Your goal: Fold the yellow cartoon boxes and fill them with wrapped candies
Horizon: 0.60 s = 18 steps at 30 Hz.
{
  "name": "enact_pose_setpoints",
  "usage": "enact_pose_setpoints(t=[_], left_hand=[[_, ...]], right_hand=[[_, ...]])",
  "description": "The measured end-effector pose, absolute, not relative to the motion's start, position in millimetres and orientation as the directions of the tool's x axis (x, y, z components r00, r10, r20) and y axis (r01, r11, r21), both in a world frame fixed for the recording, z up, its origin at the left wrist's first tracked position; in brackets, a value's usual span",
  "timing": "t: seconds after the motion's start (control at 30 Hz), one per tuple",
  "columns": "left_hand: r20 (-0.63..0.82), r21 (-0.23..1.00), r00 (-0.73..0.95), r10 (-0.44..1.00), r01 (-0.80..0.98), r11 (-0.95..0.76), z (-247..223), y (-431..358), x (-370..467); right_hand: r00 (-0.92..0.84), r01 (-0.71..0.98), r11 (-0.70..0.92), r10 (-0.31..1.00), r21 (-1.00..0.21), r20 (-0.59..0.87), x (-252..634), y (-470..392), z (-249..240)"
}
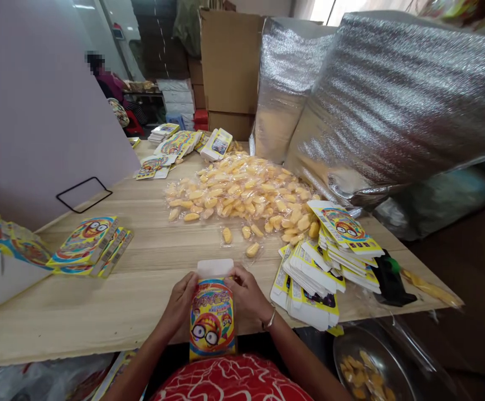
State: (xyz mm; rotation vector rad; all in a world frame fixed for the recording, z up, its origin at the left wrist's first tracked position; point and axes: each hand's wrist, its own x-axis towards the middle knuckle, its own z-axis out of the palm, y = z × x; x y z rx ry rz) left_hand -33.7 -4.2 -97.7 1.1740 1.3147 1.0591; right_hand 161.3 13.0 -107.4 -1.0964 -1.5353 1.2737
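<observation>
A yellow printed carton (212, 317) with a cartoon face in glasses stands against the table's front edge, its white top flap (215, 268) raised. My left hand (182, 298) grips its upper left side, and my right hand (248, 292) holds the upper right corner with the thumb on the front. Whether anything is inside the carton is hidden. Beyond my hands lies a wide heap of clear-wrapped yellow pieces (246, 186), with a few loose ones nearer me. To the right of my right hand, flat unfolded cartons (313, 278) are piled in overlapping stacks.
Filled-looking cartons (86, 242) stand at the left beside a larger white-sided box (8, 284). A black tape dispenser (393, 281) sits at the right edge. Silver foil-covered bundles (393, 100) rise at the back right. Below the edge is a metal bowl (340, 345). A person (115, 83) sits far back.
</observation>
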Motion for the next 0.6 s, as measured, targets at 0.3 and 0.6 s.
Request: enact_pose_setpoints(t=[0.3,0.6], left_hand=[[-0.131,0.99,0.129,0.983,0.064,0.124,-82,-2,-43],[-0.138,0.98,0.133,0.981,0.161,0.116,-76,4,-39]], right_hand=[[-0.277,0.06,0.15,0.952,-0.987,0.128,167,7,-97],[-0.237,0.105,0.053,0.971,-0.993,0.027,162,21,-91]])
